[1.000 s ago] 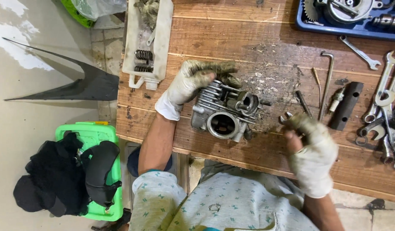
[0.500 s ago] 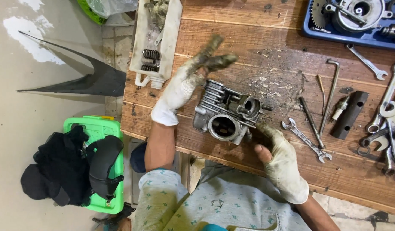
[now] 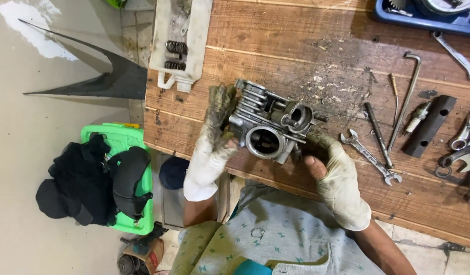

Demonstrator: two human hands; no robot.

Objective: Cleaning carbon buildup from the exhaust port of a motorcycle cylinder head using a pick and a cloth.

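A grey metal engine cylinder head (image 3: 270,122) with cooling fins and a round port rests on the wooden workbench (image 3: 306,51) near its front edge. My left hand (image 3: 212,140), in a dirty white glove, grips its left side. From the right, my gloved right hand (image 3: 337,181) holds its lower right corner, thumb up against the casting.
Several wrenches (image 3: 372,158), a long hex key (image 3: 405,102), a spark plug (image 3: 416,119) and a black bar (image 3: 428,125) lie on the bench to the right. A white cut-open jug (image 3: 181,40) holding springs sits at the bench's left end. A blue tray (image 3: 428,12) is at the far right. Below left stands a green crate (image 3: 118,178) with black parts.
My left hand came down from above the bench and took hold of the cylinder head's left side. My right hand moved from the wrenches to the head's right corner.
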